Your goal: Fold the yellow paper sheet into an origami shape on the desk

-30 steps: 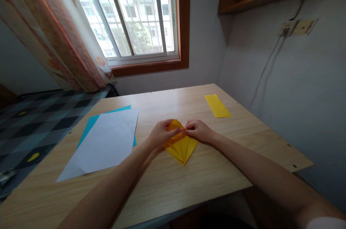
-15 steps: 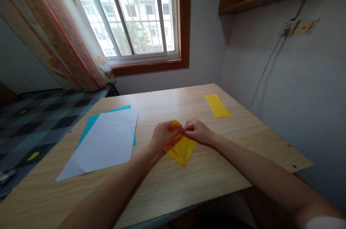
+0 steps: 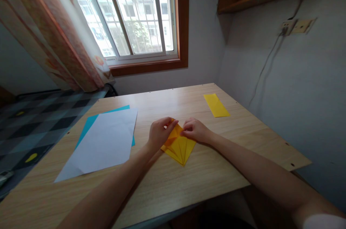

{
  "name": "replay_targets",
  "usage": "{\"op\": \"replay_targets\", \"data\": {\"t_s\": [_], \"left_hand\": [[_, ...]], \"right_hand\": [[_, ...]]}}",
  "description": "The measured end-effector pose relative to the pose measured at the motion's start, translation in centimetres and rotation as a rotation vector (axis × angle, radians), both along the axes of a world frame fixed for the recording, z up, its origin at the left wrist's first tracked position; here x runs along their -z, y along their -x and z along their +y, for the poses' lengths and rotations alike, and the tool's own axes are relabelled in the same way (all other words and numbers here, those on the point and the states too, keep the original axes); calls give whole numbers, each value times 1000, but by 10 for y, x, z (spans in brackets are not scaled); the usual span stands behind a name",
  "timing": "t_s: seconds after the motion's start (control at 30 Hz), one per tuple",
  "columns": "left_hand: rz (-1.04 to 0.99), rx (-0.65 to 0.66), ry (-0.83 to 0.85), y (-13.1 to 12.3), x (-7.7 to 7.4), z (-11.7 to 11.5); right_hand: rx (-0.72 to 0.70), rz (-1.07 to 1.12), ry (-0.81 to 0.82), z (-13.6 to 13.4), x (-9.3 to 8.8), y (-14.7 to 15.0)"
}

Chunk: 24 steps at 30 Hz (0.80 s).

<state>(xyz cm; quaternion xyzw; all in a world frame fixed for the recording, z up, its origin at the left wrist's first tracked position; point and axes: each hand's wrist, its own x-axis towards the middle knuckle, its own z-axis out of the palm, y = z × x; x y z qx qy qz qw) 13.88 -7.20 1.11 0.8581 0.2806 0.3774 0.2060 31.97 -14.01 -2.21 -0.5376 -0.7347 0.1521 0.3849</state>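
A folded sheet of yellow paper (image 3: 181, 148) lies on the wooden table, one corner pointing toward me and crease lines fanning out from that corner. My left hand (image 3: 160, 131) pinches its far left edge between thumb and fingers. At the paper's right side, my right hand (image 3: 196, 130) has its fingers closed on the edge. Between the two hands the upper part of the paper is partly lifted and shaded orange. The fingers cover some of the far edges.
A white sheet (image 3: 102, 146) overlaps a blue-green sheet (image 3: 88, 124) on the left of the table (image 3: 151, 193). Toward the back right lies a yellow paper strip (image 3: 216, 105). A checkered bed surface (image 3: 40, 128) adjoins the left side; a wall stands to the right.
My left hand has shifted up and left, away from my right hand, so more of the yellow paper's middle shows. My right hand stays nearly in place.
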Motion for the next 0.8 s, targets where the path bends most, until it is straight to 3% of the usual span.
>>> {"op": "replay_targets", "data": {"t_s": [0.47, 0.8], "left_hand": [[54, 29, -112, -1, 1, -8], [29, -70, -152, 3, 0, -2]], "right_hand": [[-8, -3, -221, -2, -9, -1], [31, -197, -176, 1, 0, -14]]}}
